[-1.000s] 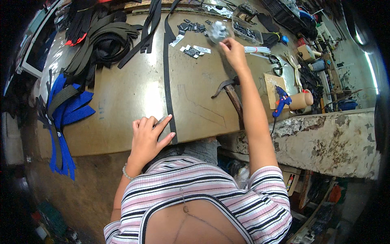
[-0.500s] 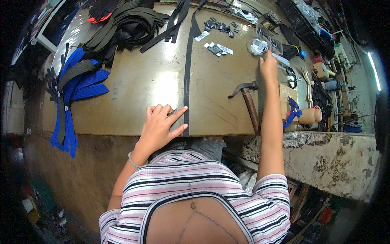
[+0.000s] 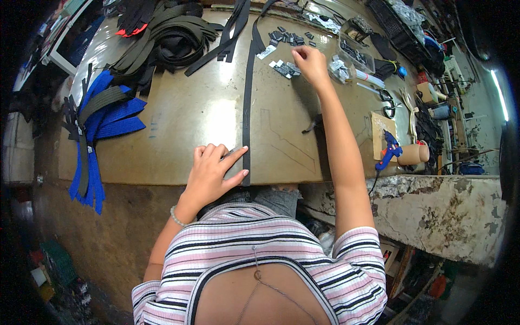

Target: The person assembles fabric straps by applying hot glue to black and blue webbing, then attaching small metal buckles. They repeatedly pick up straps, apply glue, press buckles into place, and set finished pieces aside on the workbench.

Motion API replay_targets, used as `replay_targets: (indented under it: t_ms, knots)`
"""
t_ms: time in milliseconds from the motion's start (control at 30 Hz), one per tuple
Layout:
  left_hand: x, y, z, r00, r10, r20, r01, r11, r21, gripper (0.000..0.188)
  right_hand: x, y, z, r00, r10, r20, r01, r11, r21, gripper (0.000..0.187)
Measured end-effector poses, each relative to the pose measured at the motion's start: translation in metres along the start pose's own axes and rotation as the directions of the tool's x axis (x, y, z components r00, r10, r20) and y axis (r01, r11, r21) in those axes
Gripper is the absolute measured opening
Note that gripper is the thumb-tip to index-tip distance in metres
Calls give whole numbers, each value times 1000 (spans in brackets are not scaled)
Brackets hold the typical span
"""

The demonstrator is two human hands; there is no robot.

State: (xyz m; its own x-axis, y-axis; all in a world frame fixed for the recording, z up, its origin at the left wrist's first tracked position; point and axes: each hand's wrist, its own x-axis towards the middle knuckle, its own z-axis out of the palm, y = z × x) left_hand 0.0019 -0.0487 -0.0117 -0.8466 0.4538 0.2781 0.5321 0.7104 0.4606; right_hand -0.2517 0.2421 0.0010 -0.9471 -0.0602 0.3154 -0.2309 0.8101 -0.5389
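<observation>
My left hand rests near the table's front edge. Its index finger and thumb are stretched apart, their tips on a long black strap that lies away from me; the other fingers bend. A slim dark thing shows by the index finger; whether it is held is unclear. My right hand hovers at the far side with fingertips pinched; what they hold, if anything, is too small to make out. Just left of it lie small black-and-white labels, with several small dark pieces beyond.
Coiled dark straps and a blue strap bundle occupy the left. At right are a clear plastic bag, a clear container, black scissors and a blue glue gun. My right forearm covers most of a hammer.
My right hand has moved left from the clear plastic bag to beside the labels. Its forearm now hides most of the hammer. My left hand stays on the strap.
</observation>
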Motion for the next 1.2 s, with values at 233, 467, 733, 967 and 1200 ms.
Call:
replay_targets:
  t_ms: [233, 467, 733, 967, 1200]
  knots:
    - [1, 0, 0, 1000, -9, -6, 8, 999, -35, 54, 68, 24, 65, 984, -169, 62, 176, 976, -131, 24]
    - [0, -1, 2, 1000, -8, -11, 8, 999, -43, 52, 64, 26, 57, 997, -61, 37, 58, 996, 73, 28]
    - [3, -2, -5, 950, -215, -225, 101, 897, -430, 29, -20, -57, -18, 939, -318, 134, 207, 830, 518, 25]
    - [35, -1, -21, 907, -412, -89, 267, 724, -636, 18, -136, -127, -30, 796, -407, 448, 88, 810, 579, 39]
    - [38, -6, -20, 945, -326, 22, 273, 749, -604, 18, -165, -124, -23, 852, -194, 487, -206, 731, 651, 38]
